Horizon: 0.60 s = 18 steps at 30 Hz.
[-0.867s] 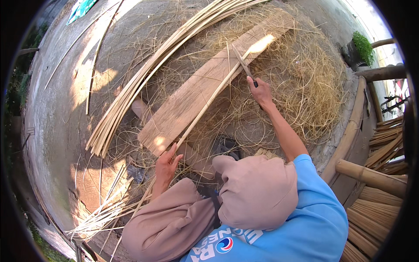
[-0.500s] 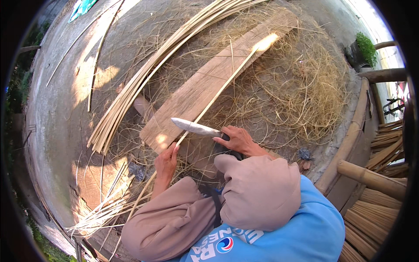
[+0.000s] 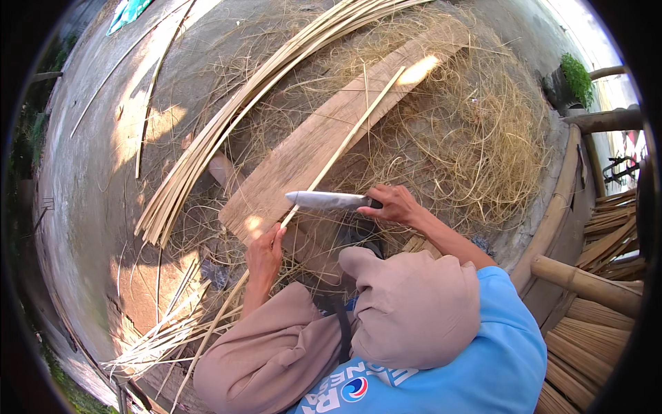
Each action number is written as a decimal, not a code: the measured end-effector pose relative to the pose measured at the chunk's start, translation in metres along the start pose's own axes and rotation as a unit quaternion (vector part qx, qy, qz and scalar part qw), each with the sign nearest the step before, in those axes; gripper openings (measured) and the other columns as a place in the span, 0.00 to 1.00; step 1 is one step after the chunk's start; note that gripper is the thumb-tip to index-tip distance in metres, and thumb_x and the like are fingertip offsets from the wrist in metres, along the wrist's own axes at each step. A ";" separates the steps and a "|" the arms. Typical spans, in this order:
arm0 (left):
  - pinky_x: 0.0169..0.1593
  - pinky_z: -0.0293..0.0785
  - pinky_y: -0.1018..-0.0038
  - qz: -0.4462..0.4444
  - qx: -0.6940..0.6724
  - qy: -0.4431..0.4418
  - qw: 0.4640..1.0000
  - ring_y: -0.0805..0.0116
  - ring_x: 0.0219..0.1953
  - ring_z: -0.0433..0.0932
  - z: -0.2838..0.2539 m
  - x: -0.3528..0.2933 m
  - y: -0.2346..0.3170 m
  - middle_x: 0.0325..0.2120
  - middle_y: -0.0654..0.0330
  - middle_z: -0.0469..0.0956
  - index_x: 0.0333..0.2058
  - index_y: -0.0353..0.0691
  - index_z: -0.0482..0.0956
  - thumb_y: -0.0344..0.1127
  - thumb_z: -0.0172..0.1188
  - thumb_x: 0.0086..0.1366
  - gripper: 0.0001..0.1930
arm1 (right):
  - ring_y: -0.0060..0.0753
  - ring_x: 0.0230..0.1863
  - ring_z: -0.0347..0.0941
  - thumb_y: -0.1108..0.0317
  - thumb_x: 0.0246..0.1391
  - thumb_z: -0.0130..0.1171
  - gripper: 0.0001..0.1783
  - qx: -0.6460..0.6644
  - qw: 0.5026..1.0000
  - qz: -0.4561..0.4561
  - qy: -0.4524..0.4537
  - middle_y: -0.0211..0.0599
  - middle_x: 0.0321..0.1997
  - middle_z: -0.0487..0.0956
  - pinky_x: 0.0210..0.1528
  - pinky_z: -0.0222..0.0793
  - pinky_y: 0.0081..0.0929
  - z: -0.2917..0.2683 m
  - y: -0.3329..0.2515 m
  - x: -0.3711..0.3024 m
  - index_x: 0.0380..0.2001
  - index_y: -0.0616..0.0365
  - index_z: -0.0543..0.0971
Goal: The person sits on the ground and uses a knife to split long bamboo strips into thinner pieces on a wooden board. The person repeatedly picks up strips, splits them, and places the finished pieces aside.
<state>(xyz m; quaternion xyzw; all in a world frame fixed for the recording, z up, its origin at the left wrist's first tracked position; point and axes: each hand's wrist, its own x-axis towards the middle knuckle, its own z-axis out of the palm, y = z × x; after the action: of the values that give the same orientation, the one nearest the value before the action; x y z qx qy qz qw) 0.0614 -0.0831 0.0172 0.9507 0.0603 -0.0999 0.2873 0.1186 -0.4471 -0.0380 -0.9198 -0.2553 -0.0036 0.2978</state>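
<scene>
My left hand (image 3: pixel 264 254) is closed around a long pale split-cane strip (image 3: pixel 347 140). The strip runs up and away to the right over a wooden plank (image 3: pixel 307 138), and its other end trails down past my left knee. My right hand (image 3: pixel 392 205) grips the dark handle of a large knife (image 3: pixel 327 200). Its broad grey blade points left and lies across the strip, just beyond my left fingers. Whether the edge touches the strip I cannot tell.
A bundle of long strips (image 3: pixel 207 134) lies left of the plank. Tangled shavings (image 3: pixel 496 152) heap to the right. More strips (image 3: pixel 162 338) sit at lower left. A bamboo rail (image 3: pixel 552 200) and stacked strips (image 3: pixel 586 345) stand at right, near a green plant (image 3: pixel 577 79).
My right hand and the knife have moved right and slightly away from me along the strip. The strip's far end has drawn a little nearer. My left hand stays almost in place.
</scene>
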 end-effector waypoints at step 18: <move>0.34 0.74 0.62 -0.005 -0.020 0.004 1.000 0.50 0.27 0.82 0.004 -0.014 -0.004 0.24 0.48 0.82 0.50 0.47 0.87 0.49 0.62 0.71 0.17 | 0.44 0.23 0.75 0.34 0.64 0.55 0.36 -0.007 0.907 0.400 0.129 0.41 0.17 0.75 0.26 0.66 0.43 -0.063 0.122 0.036 0.23 0.59 0.76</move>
<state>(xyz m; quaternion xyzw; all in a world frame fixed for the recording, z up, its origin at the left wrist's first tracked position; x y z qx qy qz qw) 0.0461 -0.0827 0.0155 0.9447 0.0682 -0.0961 0.3060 0.2165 -0.5495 -0.0468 -0.9382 0.1748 -0.0047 0.2986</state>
